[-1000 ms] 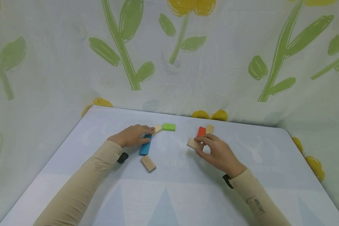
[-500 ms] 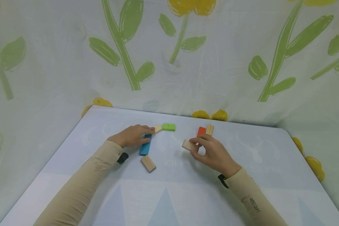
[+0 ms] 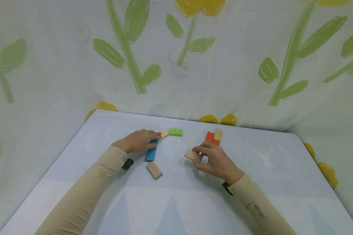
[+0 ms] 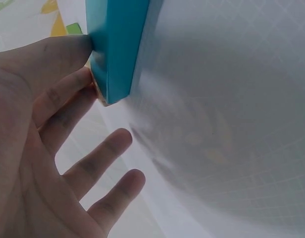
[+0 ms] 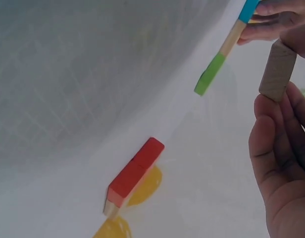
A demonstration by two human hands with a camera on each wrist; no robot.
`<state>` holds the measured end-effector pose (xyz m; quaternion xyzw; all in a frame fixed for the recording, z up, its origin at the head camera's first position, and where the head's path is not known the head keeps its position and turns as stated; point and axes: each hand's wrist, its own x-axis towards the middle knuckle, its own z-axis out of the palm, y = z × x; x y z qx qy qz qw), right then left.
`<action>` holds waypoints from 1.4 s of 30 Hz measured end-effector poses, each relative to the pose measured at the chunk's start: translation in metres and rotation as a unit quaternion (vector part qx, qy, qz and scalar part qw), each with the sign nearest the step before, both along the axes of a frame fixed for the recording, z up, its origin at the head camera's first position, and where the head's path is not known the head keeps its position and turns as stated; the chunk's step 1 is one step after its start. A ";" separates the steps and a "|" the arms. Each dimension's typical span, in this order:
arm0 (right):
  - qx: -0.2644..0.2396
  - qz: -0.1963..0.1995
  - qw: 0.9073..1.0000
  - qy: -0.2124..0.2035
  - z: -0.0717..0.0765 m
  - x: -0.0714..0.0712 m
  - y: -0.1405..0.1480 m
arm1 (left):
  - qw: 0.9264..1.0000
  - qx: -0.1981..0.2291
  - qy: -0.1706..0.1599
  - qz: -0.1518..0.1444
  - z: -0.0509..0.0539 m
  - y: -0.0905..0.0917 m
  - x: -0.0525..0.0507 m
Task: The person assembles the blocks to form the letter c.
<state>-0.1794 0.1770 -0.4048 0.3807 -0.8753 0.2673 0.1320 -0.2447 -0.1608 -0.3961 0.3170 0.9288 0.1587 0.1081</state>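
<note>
In the head view, my left hand [image 3: 137, 141] stays at the far end of a blue block [image 3: 151, 152]. Its thumb and first fingers grip that end, where a plain wooden block [image 3: 164, 134] adjoins; the left wrist view shows the other two fingers stretched out. Beyond the wooden piece comes a green block [image 3: 176, 132], forming a bent line. My right hand [image 3: 219, 160] pinches another plain wooden block [image 3: 192, 155] between thumb and fingers, raised above the table. The right wrist view shows this held block [image 5: 278, 72] from its narrow side.
One loose wooden block [image 3: 154, 170] lies near the blue block's front end. Red blocks [image 3: 209, 136] and a striped wooden piece [image 3: 218, 134] sit together behind my right hand. The white patterned table [image 3: 170, 202] meets a floral cloth backdrop [image 3: 223, 81].
My right hand has moved left and slightly nearer with the wooden block, uncovering more of the red pieces behind it. My left hand has kept its place.
</note>
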 end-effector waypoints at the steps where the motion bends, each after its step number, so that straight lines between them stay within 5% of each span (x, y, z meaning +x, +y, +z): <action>1: 0.002 0.002 1.000 0.003 0.000 0.000 -0.001 | 1.000 0.000 -0.001 0.001 0.000 0.000 0.000; 14: 0.012 0.045 0.998 0.032 -0.008 -0.003 -0.016 | 1.000 -0.003 -0.004 0.004 0.002 -0.001 0.001; 25: 0.041 0.039 0.998 -0.016 -0.002 0.007 -0.029 | 1.000 -0.007 -0.005 0.006 0.001 -0.001 0.000; 42: 0.070 0.059 0.996 -0.002 -0.002 0.016 -0.044 | 1.000 -0.010 -0.008 0.010 0.001 0.001 -0.001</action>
